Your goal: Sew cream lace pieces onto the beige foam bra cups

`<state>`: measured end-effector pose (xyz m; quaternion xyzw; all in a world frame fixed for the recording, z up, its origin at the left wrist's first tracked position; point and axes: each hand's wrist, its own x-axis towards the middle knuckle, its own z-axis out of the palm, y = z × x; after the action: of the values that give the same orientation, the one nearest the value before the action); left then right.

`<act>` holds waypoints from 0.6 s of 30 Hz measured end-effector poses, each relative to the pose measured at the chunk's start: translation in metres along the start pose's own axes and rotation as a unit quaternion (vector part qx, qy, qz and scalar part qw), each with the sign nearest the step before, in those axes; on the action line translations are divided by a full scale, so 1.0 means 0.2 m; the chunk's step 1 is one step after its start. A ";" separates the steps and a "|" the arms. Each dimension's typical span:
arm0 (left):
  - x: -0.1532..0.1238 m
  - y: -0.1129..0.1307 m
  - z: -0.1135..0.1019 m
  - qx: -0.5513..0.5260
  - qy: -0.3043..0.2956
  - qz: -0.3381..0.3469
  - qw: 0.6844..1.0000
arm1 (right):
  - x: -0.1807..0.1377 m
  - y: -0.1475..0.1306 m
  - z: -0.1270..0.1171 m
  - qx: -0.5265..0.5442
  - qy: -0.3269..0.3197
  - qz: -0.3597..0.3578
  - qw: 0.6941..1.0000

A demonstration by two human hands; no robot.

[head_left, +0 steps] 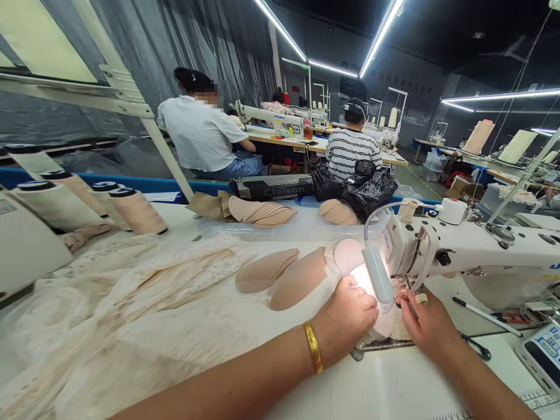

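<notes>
From a distance, I am resting the left hand (347, 318) on the pale pink piece (385, 328), which is lying on the table (385, 388) at the head of the sewing machine (472, 248), under the lamp (378, 275). Its fingers are bending over the cloth; I cannot tell whether they are clamping it or only pressing. I am holding the right hand (426, 321) beside the needle area, thumb and forefinger lying close together; what is between them is showing too small to tell.

For good handling, I am judging that the left palm should be staying light and flat, steering without dragging, while the right fingertips should be guiding the edge clear of the needle. The stacked beige pieces (301, 280) and the lace fabric (131, 291) are lying to the left, safely apart.
</notes>
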<state>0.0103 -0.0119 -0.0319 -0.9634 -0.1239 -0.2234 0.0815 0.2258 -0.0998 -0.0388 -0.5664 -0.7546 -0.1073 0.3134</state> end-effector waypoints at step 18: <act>-0.04 0.07 -0.02 -0.033 -0.028 0.015 0.999 | 0.00 -0.02 -0.10 0.071 -0.206 -0.082 0.973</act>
<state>0.0047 -0.0286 -0.0330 -0.9732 -0.1043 -0.1990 0.0491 0.2292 -0.1119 -0.0218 -0.4892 -0.8523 0.0403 0.1808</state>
